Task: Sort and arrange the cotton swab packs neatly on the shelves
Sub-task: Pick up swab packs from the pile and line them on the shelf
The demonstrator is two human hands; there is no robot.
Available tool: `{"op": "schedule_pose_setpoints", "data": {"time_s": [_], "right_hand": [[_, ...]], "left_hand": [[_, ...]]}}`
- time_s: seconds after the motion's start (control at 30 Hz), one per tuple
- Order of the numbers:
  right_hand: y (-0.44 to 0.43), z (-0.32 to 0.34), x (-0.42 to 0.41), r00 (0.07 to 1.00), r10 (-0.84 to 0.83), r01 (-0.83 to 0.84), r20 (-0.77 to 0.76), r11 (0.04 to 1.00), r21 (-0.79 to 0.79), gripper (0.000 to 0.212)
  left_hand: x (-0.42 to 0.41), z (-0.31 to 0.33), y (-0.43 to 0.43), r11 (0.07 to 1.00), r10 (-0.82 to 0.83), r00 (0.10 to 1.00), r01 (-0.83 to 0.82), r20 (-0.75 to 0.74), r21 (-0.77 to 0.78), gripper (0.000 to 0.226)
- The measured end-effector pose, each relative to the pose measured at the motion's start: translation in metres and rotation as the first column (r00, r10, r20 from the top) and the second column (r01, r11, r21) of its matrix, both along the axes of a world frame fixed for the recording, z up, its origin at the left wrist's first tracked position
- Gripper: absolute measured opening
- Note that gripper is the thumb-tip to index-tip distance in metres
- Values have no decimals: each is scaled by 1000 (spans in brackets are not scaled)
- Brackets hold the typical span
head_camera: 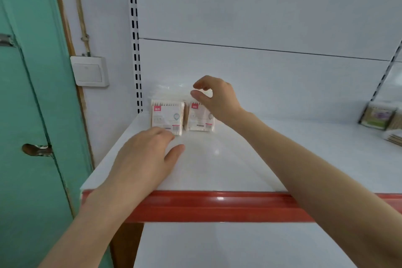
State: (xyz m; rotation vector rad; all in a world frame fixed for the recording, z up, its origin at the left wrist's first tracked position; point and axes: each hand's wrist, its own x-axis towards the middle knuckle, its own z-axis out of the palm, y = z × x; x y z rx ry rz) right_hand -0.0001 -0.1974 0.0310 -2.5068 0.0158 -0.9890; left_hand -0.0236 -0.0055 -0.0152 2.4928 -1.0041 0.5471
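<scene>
At the back left corner of the shelf [239, 165], the left pack [166, 116] and right pack [200, 121] stand side by side. Your left hand [143, 159] touches the first, fingers straight; your right hand [217, 98] curls over the second (pinch unconfirmed). The far-right packs [376, 117] likely await sorting.

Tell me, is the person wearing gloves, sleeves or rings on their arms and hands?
No. The left arm and right arm are bare as far as the picture shows, with no sleeves. The left hand and right hand wear no gloves, and no rings, watch or bracelet show.
</scene>
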Motion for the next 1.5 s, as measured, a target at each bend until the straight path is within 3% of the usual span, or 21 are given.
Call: {"op": "schedule_pose_setpoints", "data": {"time_s": [0.1, 0.33, 0.5, 0.63, 0.7, 0.77, 0.9, 1.03, 1.13, 1.23, 1.27, 1.33, 1.4, 1.43, 1.5], "right_hand": [[-37, 4, -30, 997, -69, 73, -37, 991, 116, 20], [-168, -6, -148, 920, -374, 389, -116, 905, 171, 21], [-269, -17, -245, 777, -592, 619, -215, 781, 86, 26], [-339, -27, -290, 657, -658, 694, -368, 719, -47, 49], [-361, -31, -301, 602, -630, 669, -490, 734, -121, 73], [-376, -33, -306, 591, -586, 615, -554, 772, -161, 79], [-388, -26, -313, 725, -437, 491, -531, 870, -46, 61], [-380, -11, -328, 859, -140, 199, -493, 978, 68, 61], [-374, -1, -331, 881, 73, -4, -468, 989, 146, 63], [-393, 1, -332, 882, 132, -22, -452, 970, 242, 67], [-405, 0, -332, 899, 76, 46, -432, 963, 266, 65], [-432, -4, -332, 859, -278, 360, -430, 925, 119, 59], [-449, -12, -333, 614, -640, 644, -461, 744, -176, 62], [-452, -17, -334, 520, -718, 684, -464, 675, -277, 65], [-457, -22, -332, 485, -739, 691, -468, 651, -314, 68]], "left_hand": [[-24, 4, -37, 985, -158, 987, 159, 22, -58, 42], [-103, 3, -155, 882, -469, 882, 470, 54, -13, 45], [-167, -9, -244, 813, -582, 813, 582, 6, 8, 70], [-202, -6, -299, 826, -563, 826, 563, -3, -1, 49], [-211, -8, -318, 846, -533, 846, 533, -2, 8, 42], [-217, -5, -331, 868, -495, 869, 496, -11, 11, 42], [-220, 2, -351, 923, -384, 914, 383, -129, -37, 44], [-209, 16, -378, 960, -263, 938, 231, -225, -158, 60], [-204, 25, -401, 931, -317, 837, 184, -446, -315, 62], [-200, 25, -412, 836, -473, 671, 135, -572, -532, 40], [-199, 24, -413, 817, -488, 658, 111, -574, -567, 35], [-197, 24, -414, 781, -501, 652, 58, -569, -622, 28], [-195, 25, -416, 744, -516, 629, -7, -581, -668, 21], [-195, 26, -417, 731, -518, 621, -36, -588, -682, 21], [-193, 27, -420, 720, -515, 613, -69, -599, -690, 23]]}}
